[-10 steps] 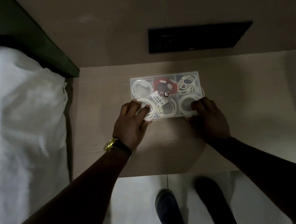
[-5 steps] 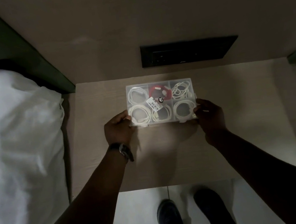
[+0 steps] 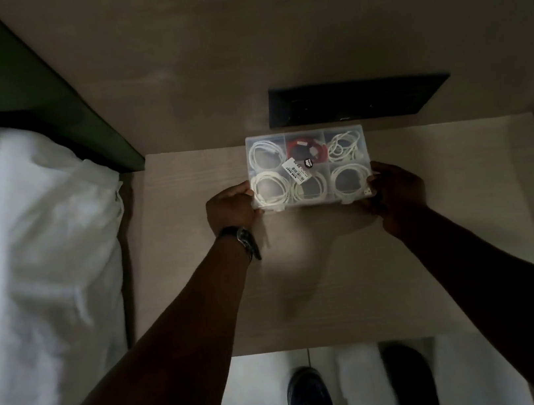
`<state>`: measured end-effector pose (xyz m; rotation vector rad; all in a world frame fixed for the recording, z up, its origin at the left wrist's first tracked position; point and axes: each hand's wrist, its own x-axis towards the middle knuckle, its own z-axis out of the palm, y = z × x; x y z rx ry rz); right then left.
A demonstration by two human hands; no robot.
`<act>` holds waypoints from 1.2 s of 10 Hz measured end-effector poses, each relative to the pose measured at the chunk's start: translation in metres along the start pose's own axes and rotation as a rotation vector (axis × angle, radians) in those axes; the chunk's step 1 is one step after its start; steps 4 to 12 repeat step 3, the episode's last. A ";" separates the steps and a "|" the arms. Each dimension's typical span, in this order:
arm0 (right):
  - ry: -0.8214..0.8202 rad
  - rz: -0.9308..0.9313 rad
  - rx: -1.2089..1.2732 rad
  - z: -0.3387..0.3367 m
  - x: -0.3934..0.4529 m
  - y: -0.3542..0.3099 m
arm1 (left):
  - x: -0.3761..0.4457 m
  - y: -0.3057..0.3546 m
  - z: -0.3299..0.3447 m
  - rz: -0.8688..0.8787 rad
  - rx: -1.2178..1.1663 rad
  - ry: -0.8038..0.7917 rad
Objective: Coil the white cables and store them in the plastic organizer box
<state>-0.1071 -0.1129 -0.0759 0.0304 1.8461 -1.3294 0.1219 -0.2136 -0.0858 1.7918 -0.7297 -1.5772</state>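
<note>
A clear plastic organizer box with its lid closed sits near the back of a light wooden bedside table. Coiled white cables fill most of its compartments, and a red cable lies in the top middle one. A barcode sticker is on the lid. My left hand grips the box's near left corner. My right hand grips its near right corner. A white cable plug shows at the box's front right corner.
A bed with white sheets lies to the left, with a dark green headboard behind. A black socket panel is set in the wall behind the table. My shoes stand on the glossy floor below.
Both hands went from pressing on the lid's front to gripping the box's near corners. The box has moved back toward the wall.
</note>
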 end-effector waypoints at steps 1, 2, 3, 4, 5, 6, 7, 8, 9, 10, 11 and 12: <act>-0.005 0.014 -0.032 0.001 -0.001 -0.003 | -0.005 0.000 0.001 0.127 0.171 0.025; -0.078 0.039 -0.120 -0.002 -0.007 -0.020 | -0.019 0.008 0.002 0.290 0.422 0.069; -0.144 0.011 -0.272 -0.022 -0.022 -0.047 | -0.047 0.015 0.000 0.395 0.620 0.072; -0.144 0.011 -0.272 -0.022 -0.022 -0.047 | -0.047 0.015 0.000 0.395 0.620 0.072; -0.144 0.011 -0.272 -0.022 -0.022 -0.047 | -0.047 0.015 0.000 0.395 0.620 0.072; -0.144 0.011 -0.272 -0.022 -0.022 -0.047 | -0.047 0.015 0.000 0.395 0.620 0.072; -0.144 0.011 -0.272 -0.022 -0.022 -0.047 | -0.047 0.015 0.000 0.395 0.620 0.072; -0.144 0.011 -0.272 -0.022 -0.022 -0.047 | -0.047 0.015 0.000 0.395 0.620 0.072; -0.144 0.011 -0.272 -0.022 -0.022 -0.047 | -0.047 0.015 0.000 0.395 0.620 0.072; -0.144 0.011 -0.272 -0.022 -0.022 -0.047 | -0.047 0.015 0.000 0.395 0.620 0.072; -0.144 0.011 -0.272 -0.022 -0.022 -0.047 | -0.047 0.015 0.000 0.395 0.620 0.072; -0.144 0.011 -0.272 -0.022 -0.022 -0.047 | -0.047 0.015 0.000 0.395 0.620 0.072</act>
